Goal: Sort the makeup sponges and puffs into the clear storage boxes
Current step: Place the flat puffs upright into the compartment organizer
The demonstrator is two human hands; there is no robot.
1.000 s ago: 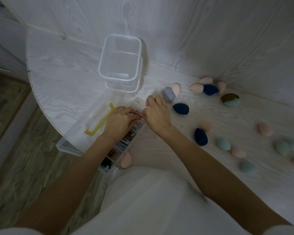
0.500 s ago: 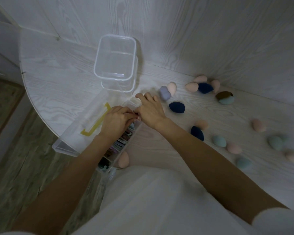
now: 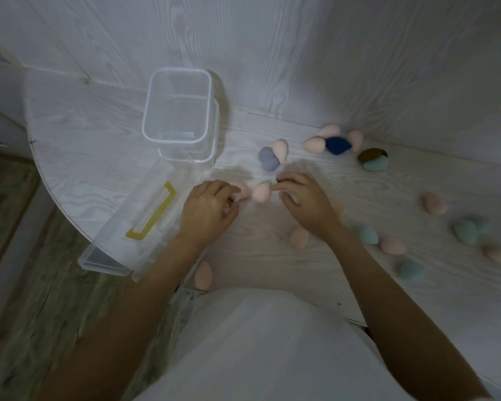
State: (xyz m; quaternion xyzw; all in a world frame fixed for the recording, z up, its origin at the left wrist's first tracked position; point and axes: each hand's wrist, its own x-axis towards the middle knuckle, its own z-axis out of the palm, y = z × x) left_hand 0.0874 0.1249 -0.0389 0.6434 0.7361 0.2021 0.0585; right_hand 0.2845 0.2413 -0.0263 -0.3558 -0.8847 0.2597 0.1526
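My left hand (image 3: 209, 209) lies beside the long clear box with a yellow handle (image 3: 145, 218), and its fingers curl round a blurred pink sponge (image 3: 240, 191). Another pink sponge (image 3: 262, 192) sits on the table between my hands. My right hand (image 3: 304, 201) is curled over a navy sponge (image 3: 278, 179), of which only a dark edge shows at the fingertips. Two clear square boxes (image 3: 180, 111) stand stacked and empty behind. Lilac (image 3: 268, 159), pink (image 3: 314, 144), navy (image 3: 337, 144) and teal (image 3: 366, 234) sponges lie scattered across the table.
The round white table (image 3: 84, 134) meets a white wall at the back. The long box overhangs the table's left front edge above the floor. One pink sponge (image 3: 203, 274) lies at the front edge near my lap. More sponges (image 3: 466, 233) sit far right.
Both hands left the long box's compartments and moved right onto the table. Pink sponges now lie between them. My right hand has come down over the navy sponge.
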